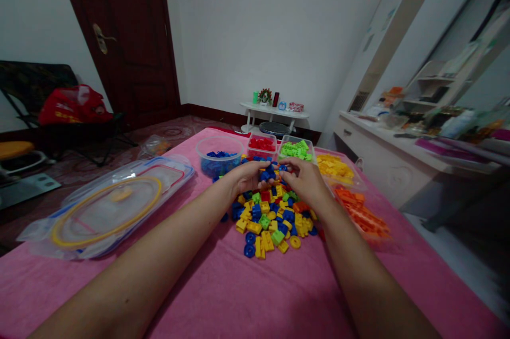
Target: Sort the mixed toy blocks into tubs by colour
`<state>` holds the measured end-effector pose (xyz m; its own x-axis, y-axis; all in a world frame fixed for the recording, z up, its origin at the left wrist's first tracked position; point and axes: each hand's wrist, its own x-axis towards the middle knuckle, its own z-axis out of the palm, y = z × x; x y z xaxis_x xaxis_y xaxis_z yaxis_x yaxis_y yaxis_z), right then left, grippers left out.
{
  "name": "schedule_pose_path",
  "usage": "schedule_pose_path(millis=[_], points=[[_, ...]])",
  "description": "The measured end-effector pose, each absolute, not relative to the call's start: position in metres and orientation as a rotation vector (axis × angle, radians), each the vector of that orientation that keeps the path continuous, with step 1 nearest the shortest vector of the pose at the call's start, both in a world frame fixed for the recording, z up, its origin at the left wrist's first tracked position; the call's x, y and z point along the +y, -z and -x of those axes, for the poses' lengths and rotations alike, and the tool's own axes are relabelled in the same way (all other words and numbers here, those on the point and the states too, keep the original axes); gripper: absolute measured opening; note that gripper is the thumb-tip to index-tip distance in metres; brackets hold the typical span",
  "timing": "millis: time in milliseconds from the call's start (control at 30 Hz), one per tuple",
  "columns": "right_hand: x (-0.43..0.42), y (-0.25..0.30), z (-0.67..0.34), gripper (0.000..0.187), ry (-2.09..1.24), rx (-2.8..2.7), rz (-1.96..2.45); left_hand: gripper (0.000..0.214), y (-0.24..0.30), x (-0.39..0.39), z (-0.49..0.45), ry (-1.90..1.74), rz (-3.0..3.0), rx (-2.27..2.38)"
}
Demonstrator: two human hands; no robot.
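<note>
In the head view, gripping a few blue bricks (268,173) in the left hand (255,178), with palm turned partly up and fingers curled round them; apparently pinching a small blue piece (282,167) in the fingertips of the right hand (305,177), close beside the left. Beneath the hands and spreading toward the camera on the pink cloth (239,296): the pile (271,217), a loose mix of yellow, blue and green with a little red and orange, not yet grouped. Already grouped by colour, beyond the pile and along the right: blue in the round tub (219,142), red in the small tub (261,154), green in the tub beside it (313,152), then yellow in the yellow tub (360,182) and orange in the orange tub (384,243), nearest on the right. Laid flat and overlapping at the left: the lids (119,211), not on any tub. Judging from this, likely well past the start but not near the end: a fair amount in every tub, a sizeable share left loose. Left mostly in yellow and blue, as far as visible; perhaps further along with red and orange. Cannot tell the exact count, or how much in the pile hidden behind the hands.
</note>
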<state>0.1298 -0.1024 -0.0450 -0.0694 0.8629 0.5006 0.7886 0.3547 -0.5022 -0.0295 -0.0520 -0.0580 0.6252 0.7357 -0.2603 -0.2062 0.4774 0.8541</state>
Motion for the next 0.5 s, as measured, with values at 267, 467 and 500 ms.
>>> schedule_pose_path(millis=[267, 467, 500], points=[[-0.105, 0.046, -0.124, 0.039, -0.224, -1.827, 1.332, 0.041, 0.053, -0.06, 0.028, -0.555, -0.931, 0.631], [-0.106, 0.045, -0.119, 0.031, -0.198, -1.778, 1.244, 0.04, 0.053, -0.062, 0.028, -0.515, -0.866, 0.554], [-0.106, 0.044, -0.119, 0.028, -0.161, -1.77, 1.232, 0.037, 0.054, -0.062, 0.027, -0.515, -0.842, 0.54]])
